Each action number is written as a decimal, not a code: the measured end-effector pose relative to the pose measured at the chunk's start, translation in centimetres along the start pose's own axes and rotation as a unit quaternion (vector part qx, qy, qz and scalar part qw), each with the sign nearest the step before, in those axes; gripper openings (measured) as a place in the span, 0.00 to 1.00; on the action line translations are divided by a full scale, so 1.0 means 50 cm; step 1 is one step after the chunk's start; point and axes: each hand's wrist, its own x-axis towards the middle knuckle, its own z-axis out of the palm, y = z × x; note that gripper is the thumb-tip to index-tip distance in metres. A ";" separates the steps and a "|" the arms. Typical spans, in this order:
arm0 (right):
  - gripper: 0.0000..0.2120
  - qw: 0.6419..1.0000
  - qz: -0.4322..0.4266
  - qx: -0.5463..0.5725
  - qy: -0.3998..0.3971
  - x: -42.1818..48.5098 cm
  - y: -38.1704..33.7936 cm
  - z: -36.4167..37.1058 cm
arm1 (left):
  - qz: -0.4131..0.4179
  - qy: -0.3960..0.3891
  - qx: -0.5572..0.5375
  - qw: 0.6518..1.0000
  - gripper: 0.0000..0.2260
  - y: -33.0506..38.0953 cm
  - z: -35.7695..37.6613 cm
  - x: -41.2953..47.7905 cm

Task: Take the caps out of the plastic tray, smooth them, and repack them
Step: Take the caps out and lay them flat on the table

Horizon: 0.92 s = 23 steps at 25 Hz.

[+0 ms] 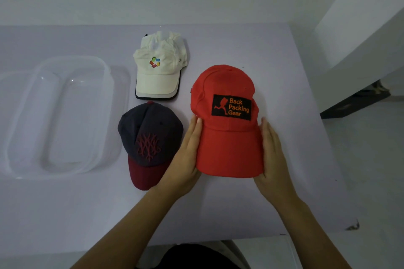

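Observation:
A red cap (227,150) with a black "Back Packing Gear" patch lies on the table, brim toward me. My left hand (185,159) presses flat against the brim's left edge and my right hand (273,157) against its right edge, so both hold the cap by the brim. To the left lies a dark grey cap (150,135) with a maroon brim and red embroidery. Behind it rests a white cap (159,70) with a coloured logo. A clear plastic tray (21,137) stands at the far left with nothing in it.
The lilac table (295,72) ends at a right edge near the red cap and at a front edge close to me. A white wall runs behind. On the floor to the right sits a dark object (354,102).

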 end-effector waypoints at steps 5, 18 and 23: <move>0.25 0.977 0.071 0.201 0.012 -0.003 -0.050 0.037 | -0.037 0.003 -0.088 0.995 0.10 0.069 0.031 -0.010; 0.28 0.998 -0.027 0.019 -0.051 -0.027 0.001 -0.019 | 0.013 -0.071 0.015 0.997 0.43 -0.021 -0.022 -0.022; 0.25 0.997 -0.054 -0.014 -0.045 -0.029 0.017 -0.009 | -0.171 0.110 -0.279 0.939 0.30 0.022 -0.085 0.083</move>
